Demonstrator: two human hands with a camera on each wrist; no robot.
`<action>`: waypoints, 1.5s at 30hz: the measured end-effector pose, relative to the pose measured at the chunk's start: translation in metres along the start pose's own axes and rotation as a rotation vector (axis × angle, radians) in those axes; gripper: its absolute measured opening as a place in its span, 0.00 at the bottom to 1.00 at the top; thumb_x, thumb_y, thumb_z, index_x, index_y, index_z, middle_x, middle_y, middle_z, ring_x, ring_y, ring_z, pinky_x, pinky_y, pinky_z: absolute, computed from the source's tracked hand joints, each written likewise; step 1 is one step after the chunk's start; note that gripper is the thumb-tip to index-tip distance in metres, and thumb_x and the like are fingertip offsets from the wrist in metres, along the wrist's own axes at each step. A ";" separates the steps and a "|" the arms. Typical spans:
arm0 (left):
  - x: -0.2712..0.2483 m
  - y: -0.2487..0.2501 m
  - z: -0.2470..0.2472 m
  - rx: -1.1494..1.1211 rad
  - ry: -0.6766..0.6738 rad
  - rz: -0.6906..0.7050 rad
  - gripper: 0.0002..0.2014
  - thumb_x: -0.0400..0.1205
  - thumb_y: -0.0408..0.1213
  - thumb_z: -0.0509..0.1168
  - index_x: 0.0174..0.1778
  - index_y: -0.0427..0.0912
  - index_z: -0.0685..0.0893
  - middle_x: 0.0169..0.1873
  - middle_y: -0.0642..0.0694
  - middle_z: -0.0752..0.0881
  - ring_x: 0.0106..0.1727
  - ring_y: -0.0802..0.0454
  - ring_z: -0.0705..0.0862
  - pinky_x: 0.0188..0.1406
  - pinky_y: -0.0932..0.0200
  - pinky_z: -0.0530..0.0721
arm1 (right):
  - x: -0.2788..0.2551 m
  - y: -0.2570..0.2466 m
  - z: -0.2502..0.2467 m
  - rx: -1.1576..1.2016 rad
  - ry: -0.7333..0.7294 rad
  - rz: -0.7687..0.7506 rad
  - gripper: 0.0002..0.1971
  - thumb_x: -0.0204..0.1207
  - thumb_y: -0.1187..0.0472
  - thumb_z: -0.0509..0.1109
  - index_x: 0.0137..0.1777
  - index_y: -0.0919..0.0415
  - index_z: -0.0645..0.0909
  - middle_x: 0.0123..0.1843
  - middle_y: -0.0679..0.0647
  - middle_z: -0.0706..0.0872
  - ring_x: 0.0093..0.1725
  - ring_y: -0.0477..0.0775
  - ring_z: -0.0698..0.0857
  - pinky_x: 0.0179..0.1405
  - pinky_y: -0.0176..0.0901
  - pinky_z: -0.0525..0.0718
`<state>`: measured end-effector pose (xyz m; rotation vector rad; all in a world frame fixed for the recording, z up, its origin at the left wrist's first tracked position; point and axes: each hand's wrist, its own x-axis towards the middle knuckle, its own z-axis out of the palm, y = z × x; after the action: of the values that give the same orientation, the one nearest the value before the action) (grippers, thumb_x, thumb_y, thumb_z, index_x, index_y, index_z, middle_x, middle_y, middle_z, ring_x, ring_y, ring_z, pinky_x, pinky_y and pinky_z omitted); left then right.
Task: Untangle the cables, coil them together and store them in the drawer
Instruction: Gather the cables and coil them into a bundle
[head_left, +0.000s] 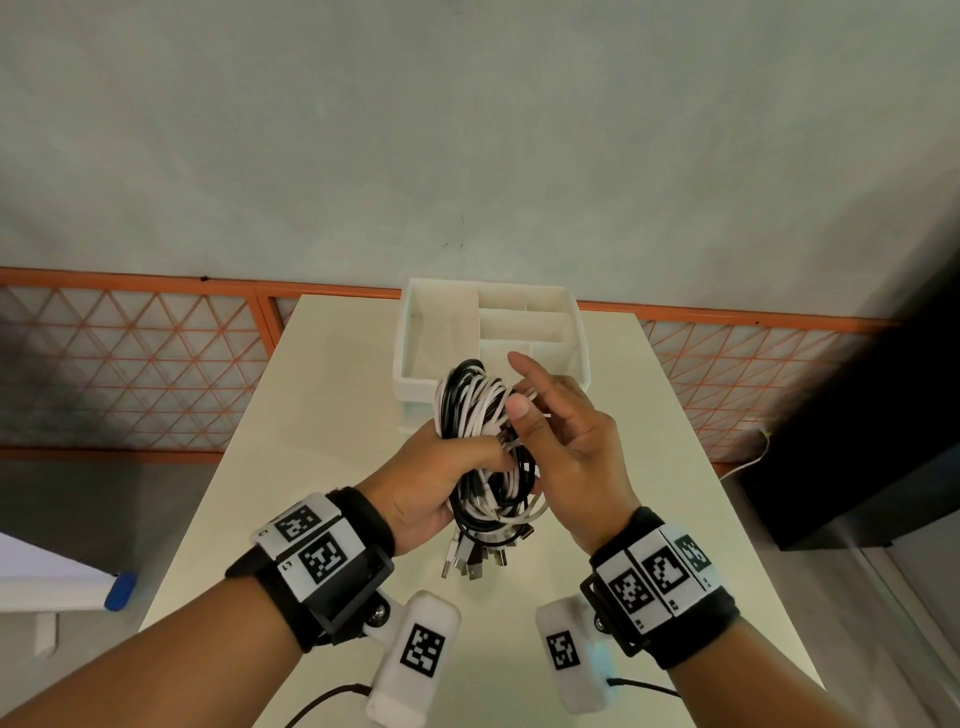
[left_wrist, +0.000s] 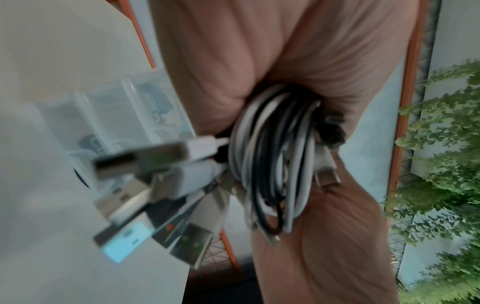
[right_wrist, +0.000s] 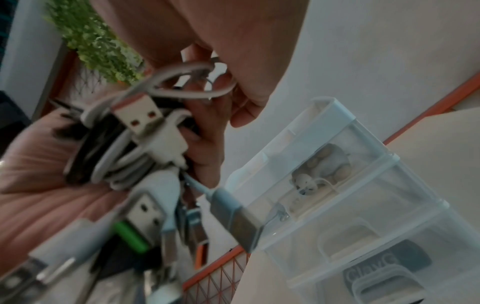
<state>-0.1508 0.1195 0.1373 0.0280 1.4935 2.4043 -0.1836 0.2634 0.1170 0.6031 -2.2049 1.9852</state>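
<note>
A coiled bundle of black and white cables (head_left: 480, 415) is held above the white table (head_left: 291, 467). My left hand (head_left: 441, 467) grips the bundle's middle, fingers wrapped round it; several USB plugs (head_left: 475, 558) hang below. My right hand (head_left: 540, 415) pinches a white cable strand at the bundle's right side with thumb and middle fingers, index finger raised. The left wrist view shows the coil (left_wrist: 275, 160) in my palm with blurred plugs (left_wrist: 145, 164). The right wrist view shows the coil (right_wrist: 124, 156) and plugs close up. Just behind stands the white drawer unit (head_left: 415, 332).
The drawer unit's top tray (head_left: 524, 306) has open compartments; its translucent drawers (right_wrist: 337, 197) hold small items. An orange lattice railing (head_left: 130, 364) runs behind the table. A dark cabinet (head_left: 857, 415) stands to the right, and green foliage (left_wrist: 446, 144) lies beyond.
</note>
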 end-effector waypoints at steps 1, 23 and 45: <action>0.000 0.000 -0.001 -0.003 0.010 0.001 0.18 0.69 0.20 0.62 0.45 0.41 0.92 0.42 0.34 0.89 0.43 0.43 0.90 0.41 0.52 0.90 | -0.001 -0.001 0.000 -0.002 -0.029 -0.016 0.18 0.81 0.48 0.68 0.70 0.37 0.81 0.52 0.43 0.82 0.56 0.43 0.86 0.58 0.42 0.86; -0.006 -0.007 -0.010 -0.018 0.164 -0.062 0.23 0.67 0.22 0.65 0.59 0.24 0.84 0.52 0.27 0.87 0.52 0.34 0.87 0.62 0.39 0.84 | -0.012 0.005 -0.007 -0.012 -0.130 0.045 0.25 0.79 0.49 0.67 0.77 0.39 0.76 0.62 0.42 0.81 0.62 0.51 0.83 0.64 0.52 0.85; -0.004 -0.008 -0.014 0.031 0.176 -0.057 0.18 0.65 0.22 0.66 0.51 0.32 0.88 0.47 0.30 0.88 0.51 0.35 0.87 0.65 0.34 0.81 | -0.001 -0.004 -0.014 0.131 -0.007 0.110 0.07 0.76 0.68 0.77 0.52 0.59 0.88 0.42 0.56 0.91 0.41 0.57 0.88 0.47 0.51 0.89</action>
<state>-0.1478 0.1097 0.1241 -0.2225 1.5839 2.3907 -0.1831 0.2769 0.1224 0.5149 -2.1688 2.1993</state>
